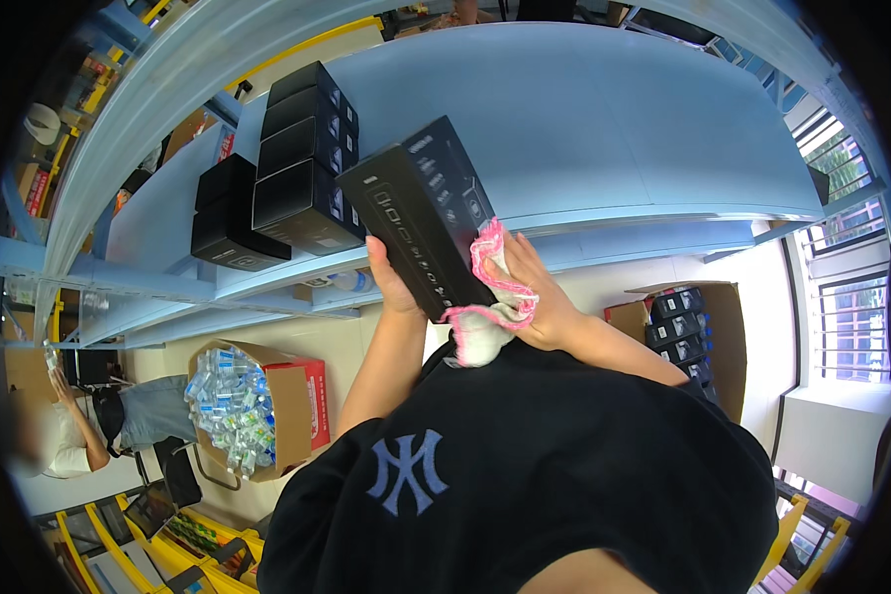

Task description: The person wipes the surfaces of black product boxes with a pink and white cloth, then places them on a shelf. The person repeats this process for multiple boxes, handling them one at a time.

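Between my two hands is a black printed product box (423,215), tilted, in front of the blue metal shelf. My left hand (395,282) grips its lower left side, with the thumb along the edge. On the other side, my right hand (538,297) presses a white cloth with a pink edge (490,315) against the box's lower right part. Several similar black boxes (304,193) stand in a row on the shelf to the left, and a further short stack of black boxes (234,215) sits left of them.
The blue shelf (564,126) spans the view ahead, with a blue upright and beams at left. On the floor stand a carton of plastic bottles (289,416) at left and a carton of black boxes (720,349) at right. A person (82,431) is at far left near a chair (178,468).
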Demonstrator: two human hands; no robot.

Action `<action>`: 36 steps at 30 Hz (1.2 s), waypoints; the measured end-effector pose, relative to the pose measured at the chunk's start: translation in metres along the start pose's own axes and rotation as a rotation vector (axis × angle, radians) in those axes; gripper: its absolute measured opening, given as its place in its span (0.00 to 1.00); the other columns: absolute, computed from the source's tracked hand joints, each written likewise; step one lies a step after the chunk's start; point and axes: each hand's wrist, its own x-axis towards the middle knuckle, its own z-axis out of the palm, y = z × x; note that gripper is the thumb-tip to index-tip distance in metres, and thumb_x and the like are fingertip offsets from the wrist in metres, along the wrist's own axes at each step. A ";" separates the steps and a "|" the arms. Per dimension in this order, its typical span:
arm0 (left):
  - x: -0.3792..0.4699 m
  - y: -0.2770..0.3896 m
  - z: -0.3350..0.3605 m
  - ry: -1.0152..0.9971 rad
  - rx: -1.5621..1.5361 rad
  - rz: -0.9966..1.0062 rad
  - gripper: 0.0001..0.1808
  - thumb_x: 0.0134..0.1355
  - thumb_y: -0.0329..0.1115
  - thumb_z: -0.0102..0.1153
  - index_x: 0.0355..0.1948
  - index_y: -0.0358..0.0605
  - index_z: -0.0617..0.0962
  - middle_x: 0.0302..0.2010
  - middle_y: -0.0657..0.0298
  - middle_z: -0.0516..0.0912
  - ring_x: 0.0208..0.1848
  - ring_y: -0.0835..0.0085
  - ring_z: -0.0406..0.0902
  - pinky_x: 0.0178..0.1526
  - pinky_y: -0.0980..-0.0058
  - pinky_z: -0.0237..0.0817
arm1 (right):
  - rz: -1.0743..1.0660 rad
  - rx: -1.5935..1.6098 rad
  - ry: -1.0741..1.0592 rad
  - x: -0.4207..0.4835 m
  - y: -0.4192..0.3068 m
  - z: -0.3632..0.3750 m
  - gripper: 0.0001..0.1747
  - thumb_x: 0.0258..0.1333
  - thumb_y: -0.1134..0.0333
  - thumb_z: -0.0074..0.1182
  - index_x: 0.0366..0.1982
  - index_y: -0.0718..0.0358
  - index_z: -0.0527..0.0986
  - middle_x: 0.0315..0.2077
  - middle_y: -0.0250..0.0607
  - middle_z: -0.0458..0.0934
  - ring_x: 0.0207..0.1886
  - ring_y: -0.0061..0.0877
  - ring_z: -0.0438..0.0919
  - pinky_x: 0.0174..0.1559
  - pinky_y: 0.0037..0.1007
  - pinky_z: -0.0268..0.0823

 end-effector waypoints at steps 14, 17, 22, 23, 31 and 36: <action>0.024 -0.013 -0.022 -0.027 -0.340 -0.230 0.38 0.53 0.66 0.37 0.56 0.48 0.64 0.52 0.58 0.69 0.52 0.63 0.68 0.51 0.62 0.63 | 0.512 -0.500 0.273 0.000 0.142 -0.044 0.31 0.51 0.63 0.45 0.58 0.58 0.55 0.58 0.47 0.55 0.60 0.43 0.55 0.60 0.48 0.43; 0.021 -0.017 -0.006 -0.005 -0.360 -0.269 0.40 0.52 0.67 0.37 0.56 0.48 0.63 0.52 0.57 0.69 0.52 0.63 0.69 0.50 0.62 0.63 | 0.613 -0.794 0.042 0.004 0.166 -0.042 0.31 0.54 0.55 0.41 0.59 0.58 0.54 0.61 0.43 0.50 0.62 0.39 0.52 0.59 0.51 0.41; 0.019 -0.021 0.000 0.011 -0.357 -0.305 0.41 0.51 0.69 0.35 0.56 0.49 0.63 0.52 0.57 0.69 0.52 0.63 0.69 0.50 0.62 0.63 | 0.684 -0.973 -0.077 -0.008 0.194 -0.017 0.35 0.55 0.46 0.35 0.59 0.61 0.54 0.61 0.41 0.50 0.63 0.36 0.50 0.57 0.57 0.39; 0.019 -0.022 0.001 0.008 -0.355 -0.307 0.42 0.51 0.70 0.35 0.56 0.49 0.63 0.52 0.57 0.68 0.52 0.63 0.68 0.50 0.61 0.63 | 0.696 -0.965 -0.098 -0.010 0.198 -0.017 0.35 0.55 0.46 0.35 0.59 0.61 0.54 0.61 0.40 0.50 0.63 0.36 0.49 0.58 0.57 0.39; 0.022 -0.025 0.001 -0.043 -0.377 -0.314 0.43 0.51 0.70 0.32 0.58 0.49 0.60 0.54 0.56 0.66 0.54 0.61 0.66 0.51 0.58 0.61 | 0.782 -0.843 0.047 -0.005 0.185 -0.020 0.38 0.50 0.45 0.43 0.58 0.59 0.57 0.60 0.54 0.47 0.63 0.47 0.44 0.59 0.55 0.33; 0.023 -0.020 0.012 -0.087 -0.347 -0.334 0.43 0.52 0.70 0.29 0.59 0.48 0.59 0.55 0.56 0.65 0.55 0.59 0.65 0.52 0.57 0.60 | 0.685 -0.504 0.330 0.005 0.139 -0.027 0.36 0.50 0.47 0.45 0.59 0.53 0.56 0.60 0.55 0.46 0.64 0.45 0.43 0.60 0.47 0.39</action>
